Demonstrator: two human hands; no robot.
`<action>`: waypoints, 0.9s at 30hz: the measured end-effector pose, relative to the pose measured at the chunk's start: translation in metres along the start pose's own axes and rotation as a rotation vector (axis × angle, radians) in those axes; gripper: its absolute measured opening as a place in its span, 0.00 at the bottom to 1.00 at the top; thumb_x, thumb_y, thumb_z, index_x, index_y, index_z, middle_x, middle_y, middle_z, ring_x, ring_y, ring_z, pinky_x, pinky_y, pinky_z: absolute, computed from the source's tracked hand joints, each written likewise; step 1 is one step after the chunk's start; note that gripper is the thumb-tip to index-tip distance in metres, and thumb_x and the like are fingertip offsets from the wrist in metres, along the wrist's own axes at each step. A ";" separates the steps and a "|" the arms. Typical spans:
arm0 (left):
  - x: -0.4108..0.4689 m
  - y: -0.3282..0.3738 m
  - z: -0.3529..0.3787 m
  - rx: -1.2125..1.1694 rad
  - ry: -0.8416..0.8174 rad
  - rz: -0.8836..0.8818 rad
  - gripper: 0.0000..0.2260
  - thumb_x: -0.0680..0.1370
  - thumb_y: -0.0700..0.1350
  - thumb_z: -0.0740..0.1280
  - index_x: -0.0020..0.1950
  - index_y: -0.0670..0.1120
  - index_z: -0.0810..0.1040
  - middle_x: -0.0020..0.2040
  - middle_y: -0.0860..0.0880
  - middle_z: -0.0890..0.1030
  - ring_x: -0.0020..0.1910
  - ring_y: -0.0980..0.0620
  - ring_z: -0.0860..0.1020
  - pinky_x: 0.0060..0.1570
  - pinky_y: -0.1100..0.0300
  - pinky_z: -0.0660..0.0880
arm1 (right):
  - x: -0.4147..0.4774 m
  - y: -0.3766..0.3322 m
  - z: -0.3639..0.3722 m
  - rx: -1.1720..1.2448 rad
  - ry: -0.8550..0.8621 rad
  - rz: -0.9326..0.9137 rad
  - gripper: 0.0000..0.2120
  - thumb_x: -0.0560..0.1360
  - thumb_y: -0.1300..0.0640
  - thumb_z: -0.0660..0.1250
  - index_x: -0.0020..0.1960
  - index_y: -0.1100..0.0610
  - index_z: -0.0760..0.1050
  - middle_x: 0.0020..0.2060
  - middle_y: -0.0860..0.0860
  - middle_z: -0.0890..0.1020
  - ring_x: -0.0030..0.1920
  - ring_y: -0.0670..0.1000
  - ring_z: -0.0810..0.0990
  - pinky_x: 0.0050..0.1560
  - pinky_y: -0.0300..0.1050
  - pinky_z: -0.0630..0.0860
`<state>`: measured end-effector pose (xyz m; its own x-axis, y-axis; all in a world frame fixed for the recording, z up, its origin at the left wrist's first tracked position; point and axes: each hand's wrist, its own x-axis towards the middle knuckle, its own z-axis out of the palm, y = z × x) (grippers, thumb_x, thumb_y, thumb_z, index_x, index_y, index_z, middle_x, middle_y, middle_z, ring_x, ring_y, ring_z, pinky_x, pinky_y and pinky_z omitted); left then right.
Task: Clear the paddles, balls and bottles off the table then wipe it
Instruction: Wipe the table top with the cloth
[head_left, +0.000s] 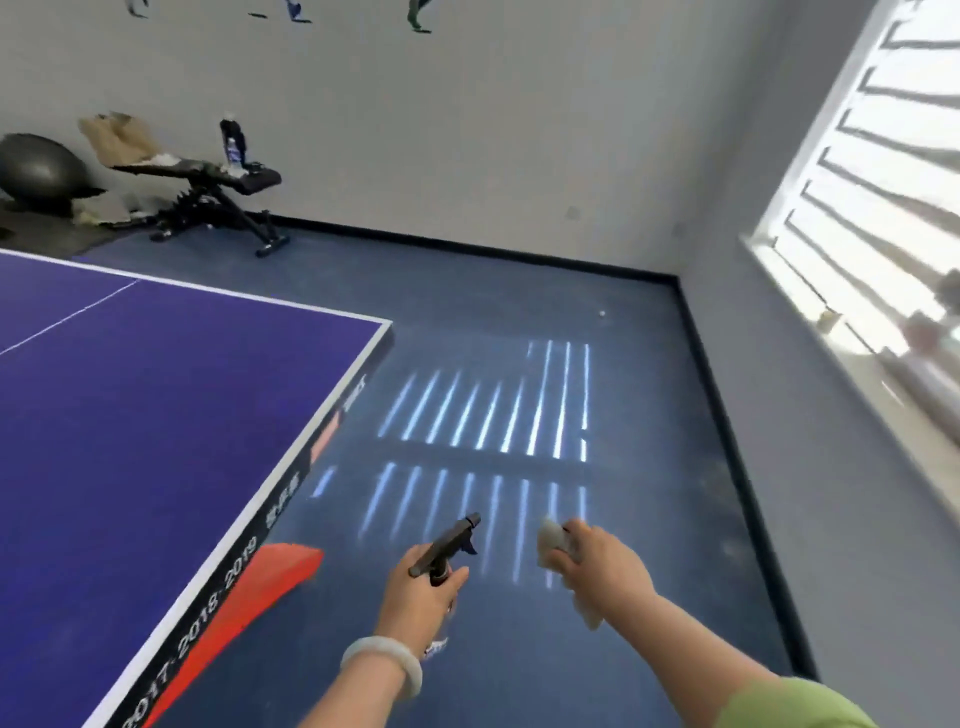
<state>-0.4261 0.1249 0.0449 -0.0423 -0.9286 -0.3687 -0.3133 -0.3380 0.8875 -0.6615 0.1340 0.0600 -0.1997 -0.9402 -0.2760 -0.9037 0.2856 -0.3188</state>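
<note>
At the far left a grey exercise ball (36, 171) sits against the wall, and just beside it stands a black weight bench (208, 179) with a blue-labelled bottle (234, 148) upright on its seat. Nearer, the blue table tennis table (130, 415) fills the left side, its white-edged corner pointing toward the middle of the room and an orange panel showing under its edge. Right of that corner, out over the blue floor (649, 415) and clear of the table, the left hand (421, 597), with a pale bangle (382, 665) on the wrist, grips the neck of a spray bottle (447, 545) whose black trigger head points up and away. Just beside it the right hand (597, 566), at the end of a green sleeve (795, 706), is clenched round a pale crumpled cloth (550, 540). Farther off, a small white ball (602, 314) lies on the floor near the room's corner. At the far right a barred window (883, 182) throws striped light across the floor.
</note>
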 end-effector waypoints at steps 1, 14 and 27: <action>0.005 0.009 0.018 0.024 -0.042 0.025 0.09 0.74 0.38 0.73 0.41 0.41 0.73 0.31 0.48 0.73 0.24 0.57 0.70 0.26 0.68 0.69 | 0.001 0.018 -0.007 0.021 0.014 0.043 0.12 0.78 0.45 0.59 0.55 0.51 0.69 0.50 0.49 0.78 0.49 0.54 0.79 0.41 0.46 0.70; 0.132 0.112 0.231 0.249 -0.499 0.161 0.11 0.71 0.40 0.76 0.38 0.39 0.74 0.29 0.51 0.72 0.29 0.52 0.69 0.33 0.63 0.67 | 0.041 0.198 -0.066 0.204 0.158 0.554 0.13 0.79 0.43 0.58 0.54 0.53 0.69 0.49 0.48 0.76 0.48 0.52 0.77 0.43 0.46 0.69; 0.230 0.212 0.412 0.440 -0.804 0.239 0.12 0.72 0.41 0.75 0.45 0.36 0.75 0.34 0.47 0.75 0.34 0.49 0.72 0.37 0.59 0.68 | 0.081 0.338 -0.110 0.416 0.315 0.977 0.12 0.77 0.43 0.61 0.49 0.51 0.72 0.46 0.47 0.80 0.46 0.52 0.79 0.46 0.48 0.76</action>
<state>-0.8935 -0.0977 0.0345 -0.7408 -0.5268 -0.4168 -0.5351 0.0877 0.8402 -1.0247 0.1343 0.0295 -0.8981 -0.2646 -0.3512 -0.1187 0.9150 -0.3857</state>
